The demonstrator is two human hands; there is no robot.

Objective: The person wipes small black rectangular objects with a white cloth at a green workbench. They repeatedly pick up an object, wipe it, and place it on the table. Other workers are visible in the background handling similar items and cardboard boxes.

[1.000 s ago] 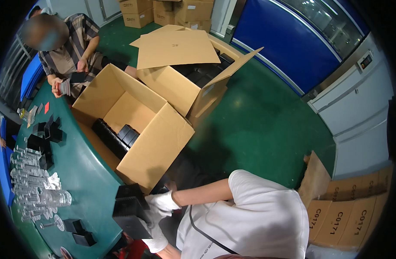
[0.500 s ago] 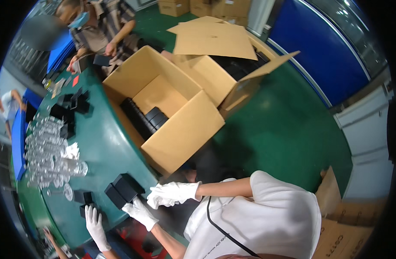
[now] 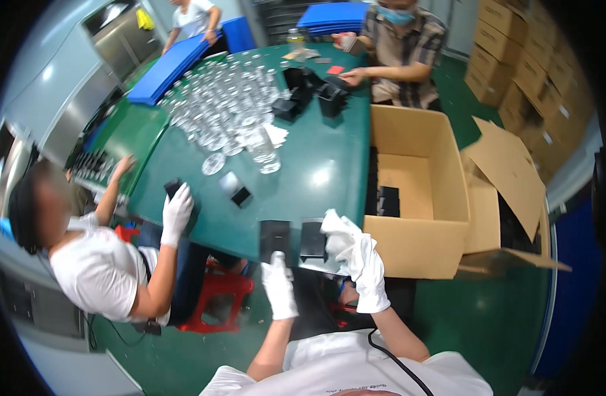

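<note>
My left hand (image 3: 278, 287), in a white glove, is closed at the lower edge of a flat-faced black box (image 3: 275, 240) by the near edge of the green table. Just right of that box, a small gap away, a second black box (image 3: 313, 239) lies on the table. My right hand (image 3: 367, 274), also gloved in white, grips a crumpled white cloth (image 3: 344, 237) beside the second box. Folds of the cloth hide part of my right fingers.
Many clear glass pieces (image 3: 223, 99) crowd the far side of the green table (image 3: 309, 178). Several black boxes (image 3: 303, 92) stand beyond. On the right is an open carton (image 3: 415, 247) with black boxes inside. A gloved co-worker (image 3: 111, 270) at left holds a small black box.
The view has swung round, bringing the table's far side and the left co-worker into sight. The two black boxes, side by side before, now show a gap. The white cloth is now spread above my right hand.
</note>
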